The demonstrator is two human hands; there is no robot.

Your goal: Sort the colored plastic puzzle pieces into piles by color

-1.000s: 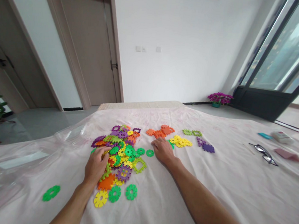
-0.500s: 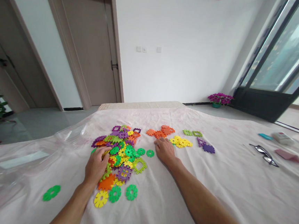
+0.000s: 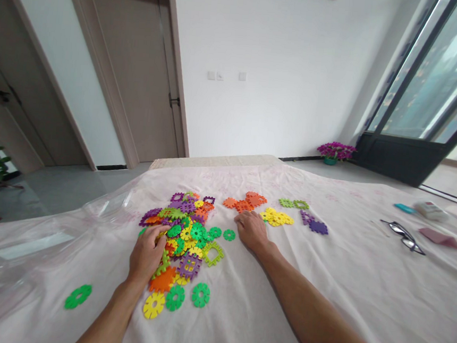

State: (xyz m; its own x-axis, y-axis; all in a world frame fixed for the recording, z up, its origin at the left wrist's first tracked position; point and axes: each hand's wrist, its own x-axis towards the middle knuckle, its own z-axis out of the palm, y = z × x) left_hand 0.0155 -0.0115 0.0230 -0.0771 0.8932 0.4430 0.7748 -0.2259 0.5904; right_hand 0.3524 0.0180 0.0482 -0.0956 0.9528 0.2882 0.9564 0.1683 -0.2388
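Note:
My left hand rests against the left side of a mixed pile of plastic interlocking pieces, its fingers apart over the pieces and partly hidden. Green and yellow notched discs, a purple square frame piece and an orange piece lie about it. Beyond the fingers of my right hand, which lie low and loosely bent on the cloth, is a group of orange pieces. Nothing shows in that hand. Yellow discs lie just to its right, and a single green disc to its left.
Clear plastic containers stand at the left. A green disc lies near them. Further right are lime green pieces, purple pieces, eyeglasses, a pink cloth and a white packet. A pale cloth covers the table.
Both hands stay in place, and the pieces lie as before. Only the view has shifted very slightly.

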